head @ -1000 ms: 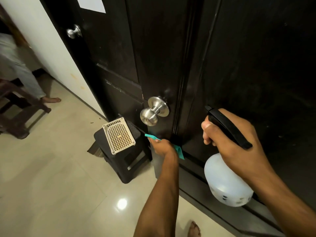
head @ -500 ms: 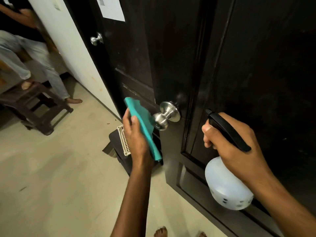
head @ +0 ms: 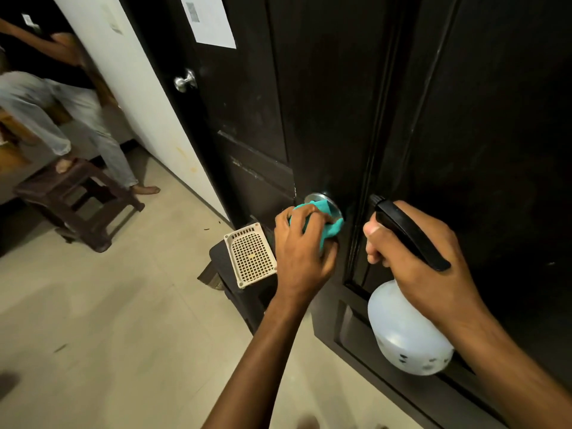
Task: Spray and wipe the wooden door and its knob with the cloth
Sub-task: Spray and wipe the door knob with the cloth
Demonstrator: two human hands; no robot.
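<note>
My left hand (head: 301, 249) is at centre frame, fingers curled round the teal cloth (head: 329, 226), which is bunched over the door knob (head: 322, 202). The knob ball is fully hidden under cloth and hand; only the silver round plate behind it shows, just above my knuckles, flat against the dark wooden door (head: 464, 119). A corner of cloth sticks out right of my fingers, touching the plate's lower edge.

My right hand (head: 424, 258) is at centre right, clenched round the neck of the spray bottle (head: 405, 339). Fingers wrap under the black spray head (head: 408, 233) and the thumb lies beside it. The nozzle points to the upper left, close to the door's raised moulding and just right of the knob. The translucent white bottle body hangs below my hand, in front of the door's lower panel. Can't tell whether the bottle touches the door.

Behind my left hand, lower centre: a cream perforated tray (head: 250, 255) lying on a dark stool (head: 235, 286) beside the door. Upper centre: a second silver knob (head: 184, 81) on the next door, with a white paper sheet (head: 210, 20) stuck above it. Left edge: another person, blurred, one foot on a brown stool (head: 77, 205), the other on the tiled floor (head: 108, 335).
</note>
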